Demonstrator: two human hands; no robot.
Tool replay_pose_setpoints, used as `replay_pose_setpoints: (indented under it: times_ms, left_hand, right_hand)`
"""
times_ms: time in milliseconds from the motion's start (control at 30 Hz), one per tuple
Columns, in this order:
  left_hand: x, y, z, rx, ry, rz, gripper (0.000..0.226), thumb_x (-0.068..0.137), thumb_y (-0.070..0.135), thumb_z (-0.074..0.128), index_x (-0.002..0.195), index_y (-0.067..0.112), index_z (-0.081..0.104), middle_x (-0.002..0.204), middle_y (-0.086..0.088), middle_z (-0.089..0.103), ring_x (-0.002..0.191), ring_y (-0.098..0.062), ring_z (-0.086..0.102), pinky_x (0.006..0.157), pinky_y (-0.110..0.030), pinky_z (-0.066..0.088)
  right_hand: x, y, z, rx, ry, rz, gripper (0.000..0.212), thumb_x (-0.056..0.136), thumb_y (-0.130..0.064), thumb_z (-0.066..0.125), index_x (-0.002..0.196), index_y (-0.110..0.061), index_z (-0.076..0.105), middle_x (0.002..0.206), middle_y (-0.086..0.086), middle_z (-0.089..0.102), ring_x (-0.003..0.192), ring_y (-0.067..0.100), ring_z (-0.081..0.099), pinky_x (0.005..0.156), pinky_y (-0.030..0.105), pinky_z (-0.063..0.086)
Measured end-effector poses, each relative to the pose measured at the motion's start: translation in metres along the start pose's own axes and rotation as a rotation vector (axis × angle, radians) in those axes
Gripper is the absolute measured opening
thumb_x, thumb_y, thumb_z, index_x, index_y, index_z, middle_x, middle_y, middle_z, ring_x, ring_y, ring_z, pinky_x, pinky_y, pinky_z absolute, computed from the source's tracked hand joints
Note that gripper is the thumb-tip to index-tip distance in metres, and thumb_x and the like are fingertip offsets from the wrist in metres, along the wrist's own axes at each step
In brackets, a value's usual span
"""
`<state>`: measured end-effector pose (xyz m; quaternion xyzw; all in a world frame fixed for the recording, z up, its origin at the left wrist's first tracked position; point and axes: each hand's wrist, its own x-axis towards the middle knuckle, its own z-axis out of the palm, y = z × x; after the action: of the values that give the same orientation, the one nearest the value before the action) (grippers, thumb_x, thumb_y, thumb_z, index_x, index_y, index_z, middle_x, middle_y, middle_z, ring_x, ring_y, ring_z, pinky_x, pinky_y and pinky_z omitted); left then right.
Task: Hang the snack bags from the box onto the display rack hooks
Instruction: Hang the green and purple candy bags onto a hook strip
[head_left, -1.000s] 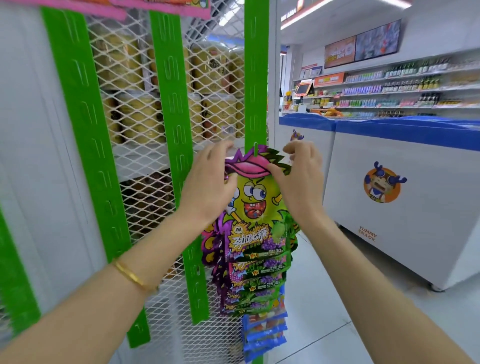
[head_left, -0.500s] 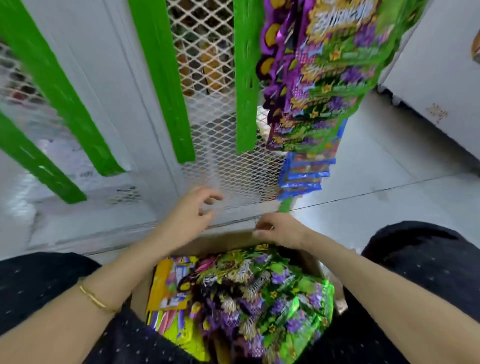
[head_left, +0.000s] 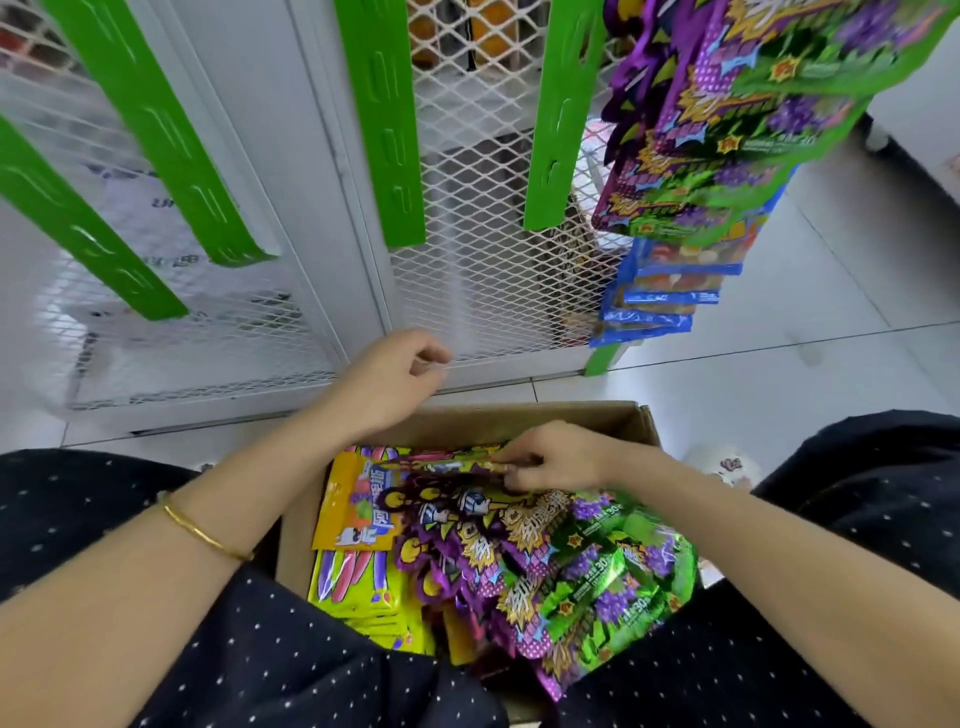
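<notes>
A cardboard box (head_left: 524, 415) sits on the floor between the person's knees, packed with snack bags (head_left: 582, 566): a purple-and-green heap on its right side and yellow bags (head_left: 353, 509) along its left side. Over the box's far end, the right hand (head_left: 556, 457) pinches the upper edge of the top bag (head_left: 457, 501), which still lies on the heap inside the box. The left hand (head_left: 389, 384) hovers just above the box's far left corner, fingers loosely curled, grasping nothing; a gold bracelet (head_left: 202, 535) circles that wrist. Beyond the box stands a white mesh rack (head_left: 467, 260) with green strips (head_left: 556, 114). Above and to the right of the box, more purple-and-green bags (head_left: 727, 130) hang there, with blue bags (head_left: 660, 299) below them.
</notes>
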<state>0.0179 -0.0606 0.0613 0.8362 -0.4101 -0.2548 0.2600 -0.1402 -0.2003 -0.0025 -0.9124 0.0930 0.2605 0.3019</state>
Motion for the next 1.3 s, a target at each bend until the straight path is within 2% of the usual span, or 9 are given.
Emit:
replay_pose_setpoints:
  times_ms: [200, 333, 500, 700, 900, 967, 1100, 1200, 1300]
  left_hand:
    - [-0.01, -0.015, 0.001, 0.133, -0.181, -0.471, 0.076, 0.09, 0.065, 0.027, 0.141, 0.009, 0.036, 0.142, -0.019, 0.042, 0.117, -0.033, 0.053, 0.093, -0.037, 0.043]
    - [-0.018, -0.006, -0.002, -0.684, -0.399, -0.74, 0.07, 0.095, 0.05, 0.039, 0.146, 0.007, 0.019, 0.131, -0.031, 0.049, 0.086, -0.032, 0.065, 0.073, -0.038, 0.057]
    - [-0.024, 0.011, 0.007, -0.839, -0.209, -0.629, 0.032, 0.094, -0.014, 0.032, 0.123, -0.001, 0.039, 0.126, -0.035, 0.048, 0.087, -0.042, 0.064, 0.075, -0.039, 0.055]
    - [-0.039, 0.036, -0.007, -0.787, -0.184, -0.439, 0.046, 0.093, -0.015, 0.033, 0.132, 0.008, 0.038, 0.099, -0.012, 0.058, 0.075, -0.028, 0.066, 0.065, -0.034, 0.058]
    - [-0.043, 0.065, -0.032, -0.765, -0.16, -0.206, 0.046, 0.094, -0.008, 0.042, 0.128, 0.023, 0.044, 0.1, -0.002, 0.063, 0.073, -0.01, 0.069, 0.063, -0.026, 0.059]
    - [-0.044, 0.082, -0.041, -0.706, -0.162, -0.107, 0.041, 0.094, -0.007, 0.042, 0.12, 0.025, 0.048, 0.096, 0.003, 0.061, 0.064, -0.002, 0.067, 0.058, -0.02, 0.056]
    - [-0.043, 0.114, -0.07, -0.543, -0.187, 0.075, 0.039, 0.095, 0.0, 0.044, 0.106, 0.036, 0.051, 0.102, 0.008, 0.06, 0.069, 0.005, 0.065, 0.057, -0.013, 0.051]
    - [-0.04, 0.139, -0.093, -0.479, -0.189, 0.158, 0.039, 0.096, 0.001, 0.045, 0.109, 0.037, 0.052, 0.102, 0.012, 0.059, 0.069, 0.007, 0.064, 0.056, -0.012, 0.049]
    - [-0.033, 0.169, -0.12, -0.437, -0.197, 0.205, 0.035, 0.094, 0.002, 0.048, 0.102, 0.035, 0.056, 0.1, 0.01, 0.062, 0.074, 0.004, 0.066, 0.06, -0.015, 0.051]
  right_hand:
    - [-0.023, 0.007, -0.035, 0.133, 0.261, -0.089, 0.028, 0.097, -0.019, 0.048, 0.118, -0.01, 0.064, 0.106, 0.001, 0.065, 0.091, 0.012, 0.056, 0.08, 0.022, 0.041]
    - [-0.042, -0.001, -0.04, 0.147, 0.333, -0.173, 0.032, 0.096, -0.019, 0.049, 0.126, -0.013, 0.058, 0.124, -0.006, 0.057, 0.111, 0.004, 0.051, 0.094, 0.011, 0.034]
    - [-0.059, -0.007, -0.041, 0.238, 0.13, -0.149, 0.039, 0.092, -0.037, 0.053, 0.126, -0.018, 0.059, 0.12, -0.011, 0.061, 0.1, -0.007, 0.055, 0.091, 0.014, 0.043]
    - [-0.08, -0.012, -0.056, 0.657, 0.24, -0.116, 0.055, 0.085, -0.066, 0.036, 0.131, -0.038, 0.047, 0.135, -0.02, 0.049, 0.124, 0.0, 0.046, 0.102, 0.027, 0.038]
    - [-0.093, -0.024, -0.078, 0.62, 0.522, -0.052, 0.05, 0.096, -0.032, 0.046, 0.143, -0.02, 0.033, 0.137, -0.013, 0.04, 0.126, 0.003, 0.038, 0.091, 0.003, 0.035]
    - [-0.095, -0.03, -0.093, 0.552, 0.65, -0.039, 0.057, 0.095, -0.031, 0.048, 0.146, -0.017, 0.027, 0.143, -0.006, 0.037, 0.13, 0.007, 0.034, 0.101, 0.016, 0.032]
    - [-0.112, -0.033, -0.134, 0.662, 0.728, -0.04, 0.046, 0.092, -0.028, 0.055, 0.135, -0.015, 0.044, 0.117, -0.005, 0.055, 0.107, 0.007, 0.053, 0.09, 0.022, 0.043]
    - [-0.134, -0.032, -0.164, 0.733, 0.765, -0.1, 0.009, 0.091, -0.017, 0.059, 0.097, -0.017, 0.066, 0.083, -0.003, 0.062, 0.074, 0.005, 0.06, 0.071, 0.022, 0.047]
    - [-0.162, -0.038, -0.194, 0.801, 0.841, -0.163, 0.013, 0.09, -0.01, 0.058, 0.08, -0.015, 0.065, 0.077, 0.004, 0.062, 0.068, 0.012, 0.06, 0.07, 0.03, 0.049]
